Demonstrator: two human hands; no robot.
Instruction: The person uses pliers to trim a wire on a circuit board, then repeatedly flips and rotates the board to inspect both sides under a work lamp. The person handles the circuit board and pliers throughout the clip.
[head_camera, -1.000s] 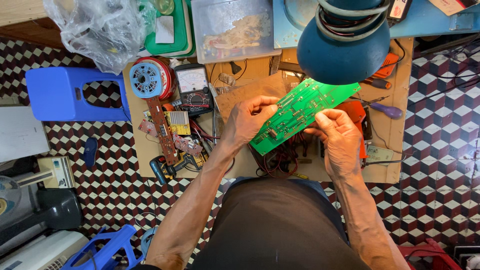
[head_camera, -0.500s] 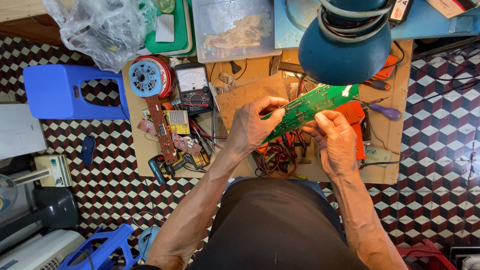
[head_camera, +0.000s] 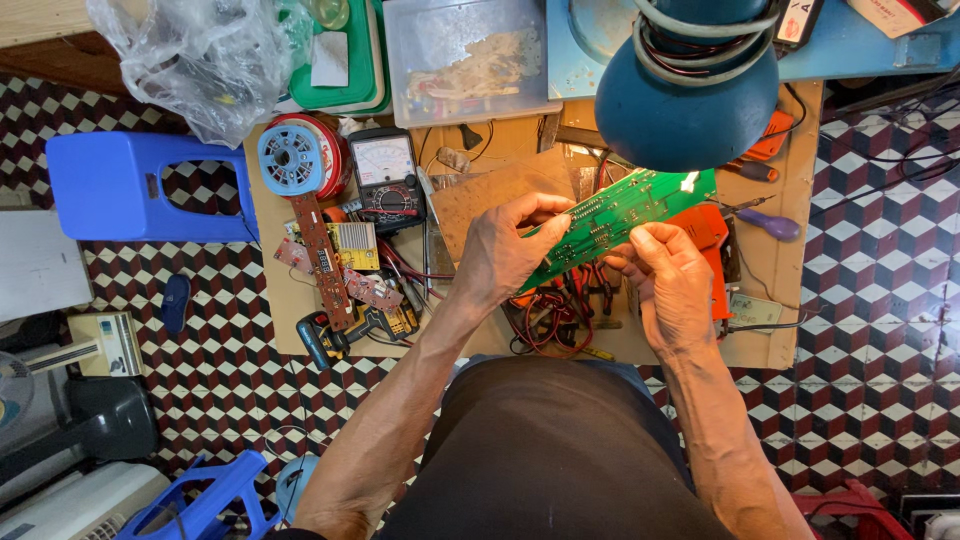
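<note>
Green circuit board is hovering above the wooden bench, tilted so its far end is rising toward 2 o'clock under the blue lamp. Both hands are gripping it: the left hand is pinching the near end at 8 o'clock, the right hand is supporting the lower long edge. It is looking thin, light and stiff, yet likely fragile, so holding it by the bare edges seems wisest. An analog meter is lying at 9 o'clock, well apart.
</note>
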